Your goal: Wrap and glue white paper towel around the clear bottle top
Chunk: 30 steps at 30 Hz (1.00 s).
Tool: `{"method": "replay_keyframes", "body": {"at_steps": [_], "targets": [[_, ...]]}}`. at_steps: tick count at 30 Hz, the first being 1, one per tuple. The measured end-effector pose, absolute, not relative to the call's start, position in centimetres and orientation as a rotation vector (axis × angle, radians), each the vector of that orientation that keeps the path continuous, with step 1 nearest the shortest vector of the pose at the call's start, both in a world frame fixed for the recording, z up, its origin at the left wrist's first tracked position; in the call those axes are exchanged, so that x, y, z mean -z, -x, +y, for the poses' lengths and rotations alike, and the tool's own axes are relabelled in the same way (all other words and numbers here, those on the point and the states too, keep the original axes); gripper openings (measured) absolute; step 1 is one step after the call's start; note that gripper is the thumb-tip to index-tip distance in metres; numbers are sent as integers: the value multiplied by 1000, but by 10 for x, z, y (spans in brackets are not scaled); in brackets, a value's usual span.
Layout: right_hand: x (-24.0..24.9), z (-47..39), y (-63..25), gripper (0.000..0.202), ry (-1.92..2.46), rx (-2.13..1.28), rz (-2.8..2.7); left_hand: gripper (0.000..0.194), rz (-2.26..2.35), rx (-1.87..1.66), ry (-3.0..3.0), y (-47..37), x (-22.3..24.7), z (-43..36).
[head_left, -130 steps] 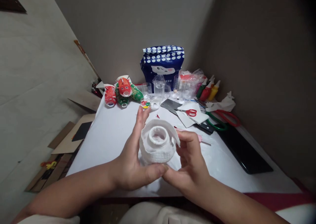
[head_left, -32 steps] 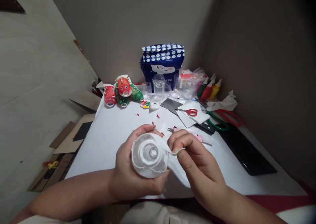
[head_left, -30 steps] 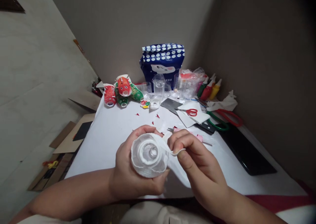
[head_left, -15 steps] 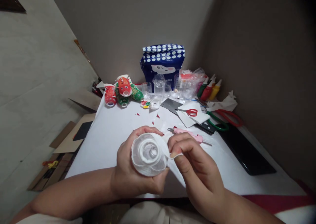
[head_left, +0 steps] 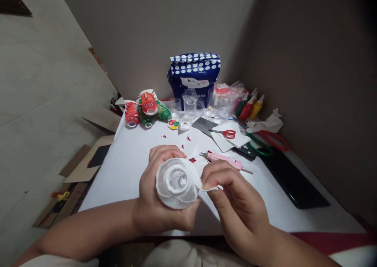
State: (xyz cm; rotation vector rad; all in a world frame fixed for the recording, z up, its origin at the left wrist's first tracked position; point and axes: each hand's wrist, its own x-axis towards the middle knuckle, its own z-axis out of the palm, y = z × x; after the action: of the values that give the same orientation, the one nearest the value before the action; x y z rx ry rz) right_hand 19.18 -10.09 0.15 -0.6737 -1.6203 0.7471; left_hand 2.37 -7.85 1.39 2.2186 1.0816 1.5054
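My left hand (head_left: 165, 196) wraps round a clear plastic bottle (head_left: 178, 178) whose open neck faces me. White paper covers the bottle's outside, and its edge shows as a ring around the shoulder. Close on the right, thumb and forefinger of my right hand (head_left: 232, 200) pinch a thin white paper strip (head_left: 209, 189) beside the bottle's rim. Whether the strip is joined to the bottle's covering I cannot tell. Beyond my hands lies a pink glue gun (head_left: 222, 159). A small dark red scrap (head_left: 192, 160) shows on the table just past the bottle.
Red and green fish figures (head_left: 148, 104) stand at the back left. A blue bag (head_left: 194, 78), clear plastic cups (head_left: 190, 102) and paint bottles (head_left: 246, 108) line the back. Red-handled scissors (head_left: 229, 134), larger scissors (head_left: 263, 151) and a black tablet-like slab (head_left: 294, 180) lie to the right.
The fingers of my left hand have shifted slightly on the bottle, uncovering the red scrap behind it. The bottle has moved a little left; my right hand still pinches the strip.
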Motion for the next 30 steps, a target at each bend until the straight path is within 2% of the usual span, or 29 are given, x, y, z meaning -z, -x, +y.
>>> {"method": "replay_keyframes", "body": {"at_steps": [11,17,30], "targets": [[-4,-101,-190,25,611,-577,-1681,56,1044,-1513,-2180,-23,-13,-78],[-6,-103,-190,21,660,-653,-1655,51,998,-1536,-2129,-25,-14,-77],[-1,-103,-182,23,670,-601,-1623,61,946,-1543,-1945,-24,-5,-76]]}}
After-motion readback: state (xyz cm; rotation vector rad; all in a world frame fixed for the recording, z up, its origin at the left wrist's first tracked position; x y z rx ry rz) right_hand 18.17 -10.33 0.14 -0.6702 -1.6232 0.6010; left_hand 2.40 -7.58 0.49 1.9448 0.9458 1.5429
